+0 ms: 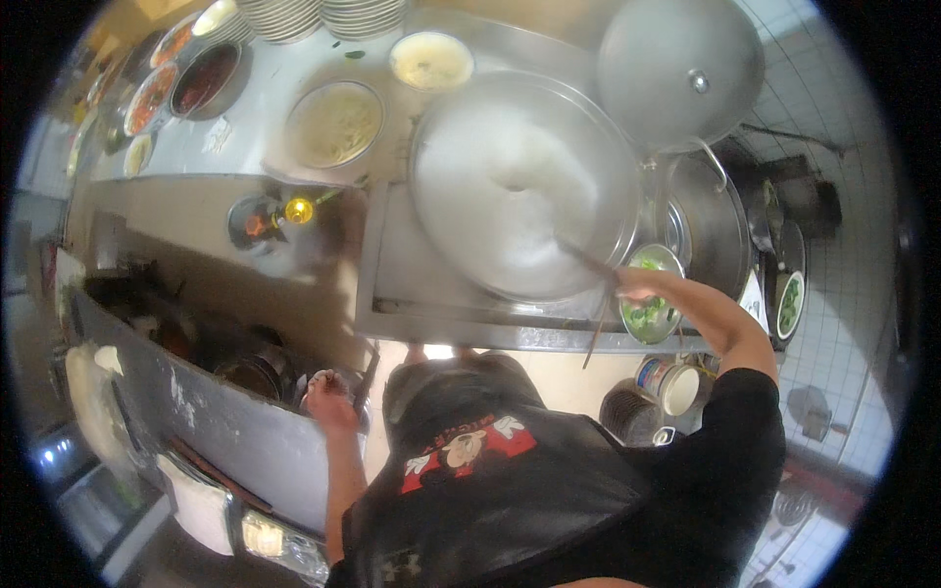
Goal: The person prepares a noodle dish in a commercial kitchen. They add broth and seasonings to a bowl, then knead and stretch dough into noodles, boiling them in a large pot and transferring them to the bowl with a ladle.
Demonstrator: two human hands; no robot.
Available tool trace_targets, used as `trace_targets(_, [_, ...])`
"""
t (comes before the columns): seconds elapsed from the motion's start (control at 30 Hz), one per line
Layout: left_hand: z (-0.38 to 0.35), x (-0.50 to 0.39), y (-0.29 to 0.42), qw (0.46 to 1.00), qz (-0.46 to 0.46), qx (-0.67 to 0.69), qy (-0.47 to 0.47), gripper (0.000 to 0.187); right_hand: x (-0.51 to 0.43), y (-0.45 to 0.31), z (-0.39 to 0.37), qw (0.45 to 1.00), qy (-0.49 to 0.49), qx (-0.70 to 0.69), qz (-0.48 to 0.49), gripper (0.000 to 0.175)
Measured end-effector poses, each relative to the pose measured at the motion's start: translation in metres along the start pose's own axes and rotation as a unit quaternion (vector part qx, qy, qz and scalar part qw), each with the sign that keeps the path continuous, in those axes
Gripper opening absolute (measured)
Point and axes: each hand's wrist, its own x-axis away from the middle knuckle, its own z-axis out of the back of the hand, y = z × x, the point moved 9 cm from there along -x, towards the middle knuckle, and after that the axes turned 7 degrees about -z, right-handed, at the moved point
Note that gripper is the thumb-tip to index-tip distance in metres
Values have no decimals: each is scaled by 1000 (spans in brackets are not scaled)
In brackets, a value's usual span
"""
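Note:
My right hand (634, 285) grips long wooden chopsticks (587, 262); one stick reaches into a large steel pot (516, 295), the other slants down past the stove's front edge. White steam or froth hides most of what the pot holds. Just under this hand sits a metal bowl (648, 339) with chopped green leaves (647, 312). My left hand (329, 400) is low at the left, by the corner of a grey, flour-marked worktop (253, 448). Its fingers are blurred, so whether it holds anything is unclear.
A round steel lid (680, 73) leans behind the pot, beside a second pot (709, 228). Bowls of pale food (342, 125) and red food (152, 99), plus plate stacks (279, 18), line the back counter. An oil bottle (298, 211) stands left; a bucket (676, 389) sits below right.

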Motion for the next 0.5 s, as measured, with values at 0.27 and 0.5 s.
trace_targets(0.27, [-49, 13, 5, 1000, 17, 11, 5, 6, -35, -170, -88, 668, -250, -700, -13, 12])
trace_targets(0.5, [-60, 7, 28, 999, 0, 2, -35, 10, -94, -166, -3, 956, 133, -231, 123, 26])
